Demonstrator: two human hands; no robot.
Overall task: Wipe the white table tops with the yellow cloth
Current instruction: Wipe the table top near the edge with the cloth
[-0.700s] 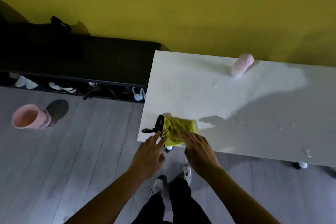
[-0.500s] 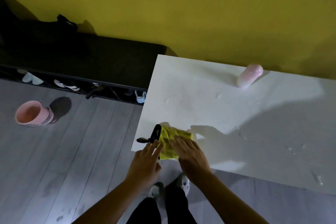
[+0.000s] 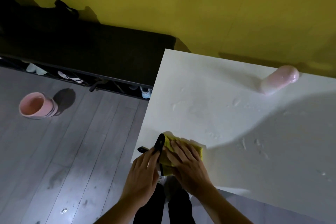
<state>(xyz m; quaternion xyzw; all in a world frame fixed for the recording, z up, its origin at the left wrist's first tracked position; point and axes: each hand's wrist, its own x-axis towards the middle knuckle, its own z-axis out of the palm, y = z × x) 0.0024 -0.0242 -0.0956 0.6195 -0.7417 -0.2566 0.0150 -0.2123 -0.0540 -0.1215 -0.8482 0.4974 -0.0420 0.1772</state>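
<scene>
Yellow cloth (image 3: 183, 152) lay bunched at the near-left corner of the white table top (image 3: 227, 114), w/ part hanging over the front edge. Right hand (image 3: 187, 162) rested flat on the cloth, fingers straight & spread, pressing down. Left hand (image 3: 141, 174) sat just beside it at the corner, fingers extended, tips touching a black strap-like object (image 3: 159, 144) lying along the cloth's left side; whether it gripped the strap couldn't be told. Pink bottle (image 3: 280, 82) stood at the far edge by the yellow wall. Pink bin (image 3: 34, 105) on the grey floor, well apart.

Yellow cloth (image 3: 183, 148), white table (image 3: 227, 114), pink bottle (image 3: 280, 80), yellow wall (image 3: 181, 5)
</scene>
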